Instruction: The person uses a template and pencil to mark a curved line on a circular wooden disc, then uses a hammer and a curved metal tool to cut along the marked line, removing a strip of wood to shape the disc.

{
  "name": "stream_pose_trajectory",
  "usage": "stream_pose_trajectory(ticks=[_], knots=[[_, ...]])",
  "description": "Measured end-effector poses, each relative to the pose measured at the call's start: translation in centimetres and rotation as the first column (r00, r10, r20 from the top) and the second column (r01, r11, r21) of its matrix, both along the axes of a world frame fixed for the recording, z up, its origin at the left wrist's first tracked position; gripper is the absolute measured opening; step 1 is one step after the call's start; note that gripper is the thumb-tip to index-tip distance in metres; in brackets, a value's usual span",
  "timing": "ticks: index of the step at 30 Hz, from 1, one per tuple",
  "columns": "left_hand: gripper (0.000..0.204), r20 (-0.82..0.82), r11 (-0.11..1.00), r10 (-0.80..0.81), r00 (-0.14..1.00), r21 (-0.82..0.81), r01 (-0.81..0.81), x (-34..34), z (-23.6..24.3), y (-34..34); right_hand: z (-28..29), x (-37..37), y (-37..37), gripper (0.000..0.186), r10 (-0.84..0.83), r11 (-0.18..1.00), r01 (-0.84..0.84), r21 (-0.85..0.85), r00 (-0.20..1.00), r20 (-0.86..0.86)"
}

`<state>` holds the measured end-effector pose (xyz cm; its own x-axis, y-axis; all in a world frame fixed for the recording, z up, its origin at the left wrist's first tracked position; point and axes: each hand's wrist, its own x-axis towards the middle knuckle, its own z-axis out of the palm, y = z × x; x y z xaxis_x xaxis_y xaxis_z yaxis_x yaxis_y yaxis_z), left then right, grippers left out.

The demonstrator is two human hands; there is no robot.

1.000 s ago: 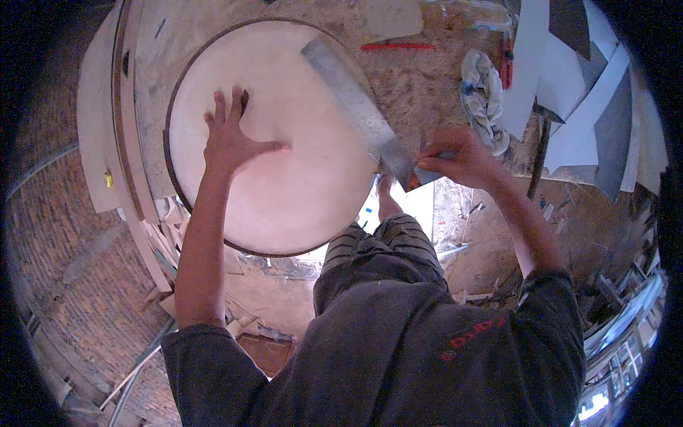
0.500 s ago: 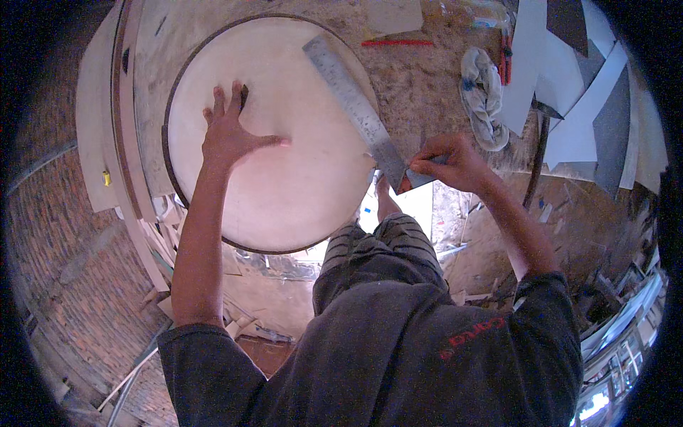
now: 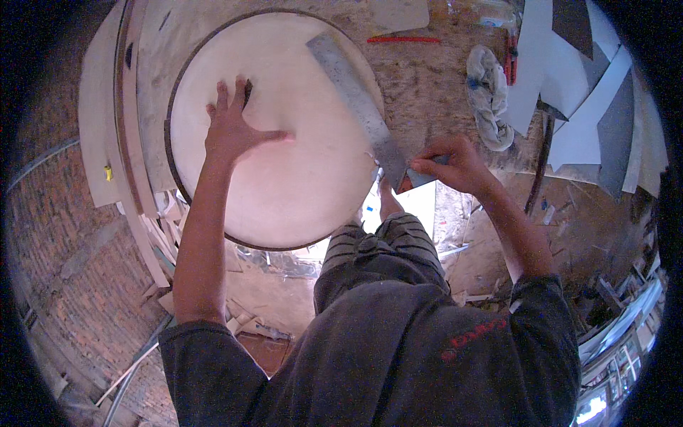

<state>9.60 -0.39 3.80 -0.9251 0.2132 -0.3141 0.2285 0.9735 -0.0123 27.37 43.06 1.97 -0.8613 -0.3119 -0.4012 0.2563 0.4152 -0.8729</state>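
A pale round board (image 3: 284,199) with a dark rim fills the upper middle left. My left hand (image 3: 235,129) lies on it with fingers spread, beside a small dark slot or mark (image 3: 247,92). A long, flat metal blade (image 3: 348,96), like a saw's, lies diagonally over the board's right part. At its lower end my right hand (image 3: 452,164) is closed on the tool's grey and orange handle (image 3: 413,178). Whether the blade's edge touches the board I cannot tell.
A crumpled cloth (image 3: 487,96), a red and black tool (image 3: 511,60), a thin red stick (image 3: 402,40) and overlapping white and grey sheets (image 3: 576,142) are at upper right. Long planks (image 3: 128,107) border the left, beside brickwork (image 3: 57,270). My legs and bare foot show below the board.
My right hand has shifted slightly down and left since a second ago, with the blade's lower end. My left hand stays spread on the board, which sits slightly higher in the picture.
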Motion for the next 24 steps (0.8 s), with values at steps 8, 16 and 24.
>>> stream_pose_trajectory(ticks=[8,16,24], knots=[[0.166,-0.038,0.999,-0.045,0.998,0.015,0.046,0.1,-0.7,-1.3,1.5,-0.2,-0.5,0.018,0.034,0.995,-0.034,-0.089,0.999,-0.001],[0.166,0.034,0.999,0.049,0.998,-0.007,-0.049,0.5,2.1,1.5,2.0,0.9,1.1,0.013,0.001,0.998,-0.006,-0.057,0.997,-0.083],[0.164,-0.02,1.0,-0.017,1.0,0.009,0.017,0.3,-0.1,-0.5,1.0,3.3,-3.2,0.018,-0.083,0.988,0.079,-0.13,0.996,-0.027]])
